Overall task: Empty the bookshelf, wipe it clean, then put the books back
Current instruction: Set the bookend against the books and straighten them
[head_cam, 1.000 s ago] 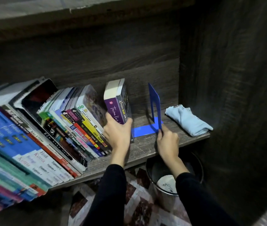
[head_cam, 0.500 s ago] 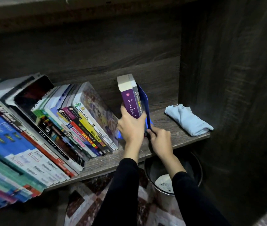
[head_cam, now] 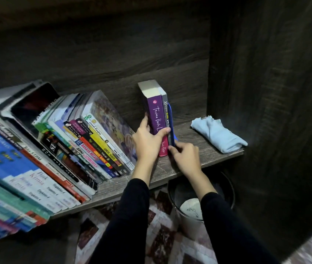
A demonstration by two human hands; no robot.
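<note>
A thick purple book (head_cam: 156,113) stands upright on the wooden shelf (head_cam: 204,157), with a thin grey book (head_cam: 166,113) pressed against its right side. My left hand (head_cam: 147,141) grips the purple book, fingers behind it and thumb across both spines. A blue metal bookend (head_cam: 171,128) stands flat against the grey book. My right hand (head_cam: 184,157) pinches the bookend's lower edge. A long row of books (head_cam: 75,141) leans leftward, apart from the upright pair.
A folded light-blue cloth (head_cam: 218,133) lies at the shelf's right end beside the dark side panel (head_cam: 265,92). Below the shelf stands a black bin (head_cam: 195,197) with crumpled paper inside, on a patterned floor covering (head_cam: 160,235).
The purple and grey books went from leaning with the row to standing upright further right. The blue bookend slid left from its open spot until it sits against the grey book.
</note>
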